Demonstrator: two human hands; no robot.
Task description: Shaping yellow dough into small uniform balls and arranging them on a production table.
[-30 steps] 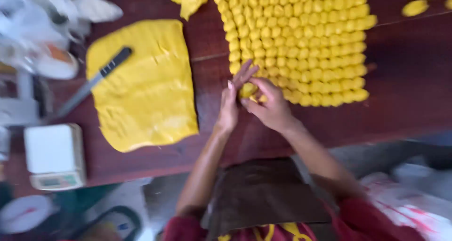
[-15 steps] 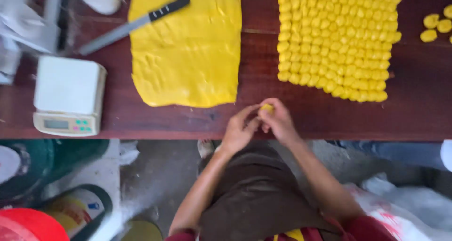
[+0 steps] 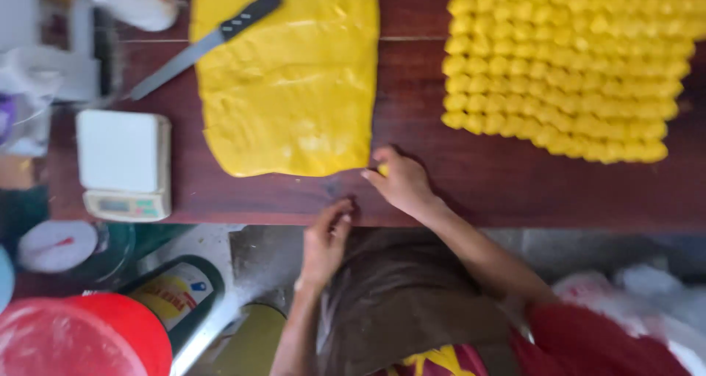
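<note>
across the upper part of the view runs a long dark reddish-brown wooden table [image 3: 515, 188], and it carries nearly everything here. the largest thing on it is a flat rectangular sheet of bright yellow dough [image 3: 294, 89], lying left of the middle with its near edge close to the table's front. to the right, well apart from the sheet, sits a big packed block of small round yellow dough balls [image 3: 566, 74], set in tight rows that step back at the lower corner. on the left a white square kitchen scale [image 3: 123, 163] stands near the table's front edge. a long steel knife with a black handle [image 3: 202, 44] lies slantwise, its handle on the upper left part of the sheet and its blade pointing off it towards the scale. below the table, at the lower left, is a round red plastic bucket [image 3: 88, 339].

the right hand [image 3: 401, 183] rests on the wood just beside the sheet's near right corner, its fingers curled in and pinching a small yellow dough piece [image 3: 382, 170], of which only a sliver shows between the fingertips. the left hand [image 3: 327, 240] hangs at the table's front edge, a little below and left of the right one, fingers loosely bent with the tips near the edge; it holds nothing that i can make out.
</note>
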